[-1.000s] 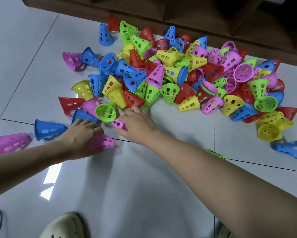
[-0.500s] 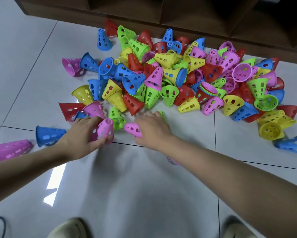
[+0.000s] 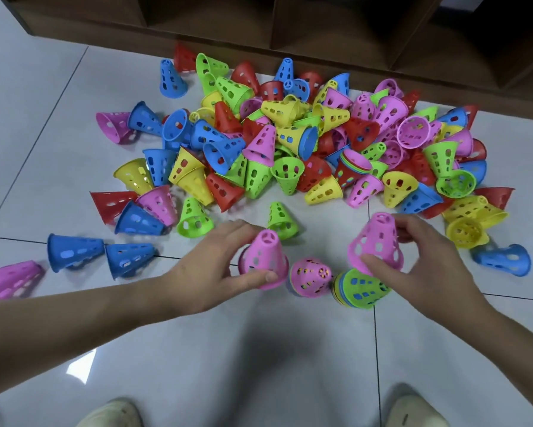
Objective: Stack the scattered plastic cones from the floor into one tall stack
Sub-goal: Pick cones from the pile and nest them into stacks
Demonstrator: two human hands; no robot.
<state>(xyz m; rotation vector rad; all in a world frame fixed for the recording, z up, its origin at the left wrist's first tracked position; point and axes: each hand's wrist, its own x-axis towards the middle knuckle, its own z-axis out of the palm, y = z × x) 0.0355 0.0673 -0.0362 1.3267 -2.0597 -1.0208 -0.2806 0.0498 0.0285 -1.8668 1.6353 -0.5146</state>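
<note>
Left grip, right grip each hold pink cone; bare tile nearside.

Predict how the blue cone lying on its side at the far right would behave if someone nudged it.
The blue cone would probably roll in a curve, since it lies on its side and one end is wider. It is likely light: its thin wall is full of holes. On the glossy floor tile it may also slide.

Grey tiled floor; perforated plastic cones heaped on it.
</note>
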